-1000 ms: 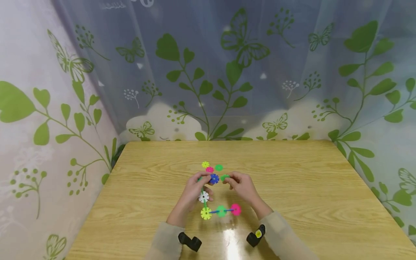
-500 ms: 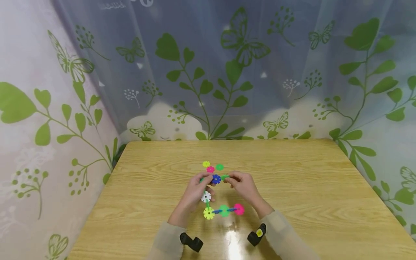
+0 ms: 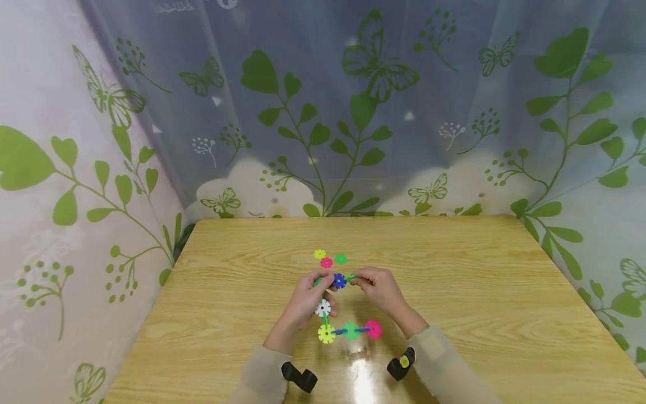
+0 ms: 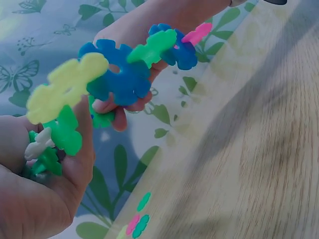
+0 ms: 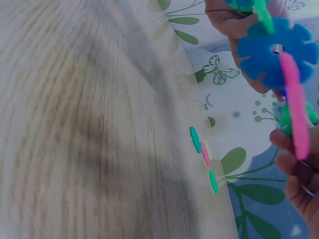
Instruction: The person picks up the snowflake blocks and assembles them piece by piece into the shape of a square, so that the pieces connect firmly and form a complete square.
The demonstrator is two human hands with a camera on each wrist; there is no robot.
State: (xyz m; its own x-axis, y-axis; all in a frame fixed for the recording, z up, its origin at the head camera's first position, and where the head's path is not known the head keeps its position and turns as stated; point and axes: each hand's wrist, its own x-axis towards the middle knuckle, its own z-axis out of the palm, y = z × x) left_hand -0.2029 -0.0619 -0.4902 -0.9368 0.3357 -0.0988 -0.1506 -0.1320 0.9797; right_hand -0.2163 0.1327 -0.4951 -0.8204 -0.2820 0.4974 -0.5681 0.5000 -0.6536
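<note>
My left hand (image 3: 304, 298) pinches a chain of slotted plastic snowflake discs near its blue disc (image 3: 339, 281). From there the chain bends down through a white disc (image 3: 323, 307) to a yellow disc (image 3: 326, 334). It then runs right, past a green disc (image 3: 350, 331), to a pink disc (image 3: 373, 329) at the end. Between the fingertips of my right hand (image 3: 382, 289) is a small green disc (image 3: 350, 278), held edge-on at the blue disc's right rim. Whether their slots interlock cannot be made out. Fingers partly cover the chain's upper left corner.
Several loose discs lie beyond the hands, among them a yellow one (image 3: 320, 254), a pink one (image 3: 326, 262) and a green one (image 3: 340, 258). The wooden table (image 3: 479, 280) meets a patterned curtain (image 3: 313, 112) at its far edge. Each wrist wears a black camera.
My left hand and the chain have shifted slightly right and down. The gap between the blue disc and the right hand's green disc has closed. Loose discs stay put.
</note>
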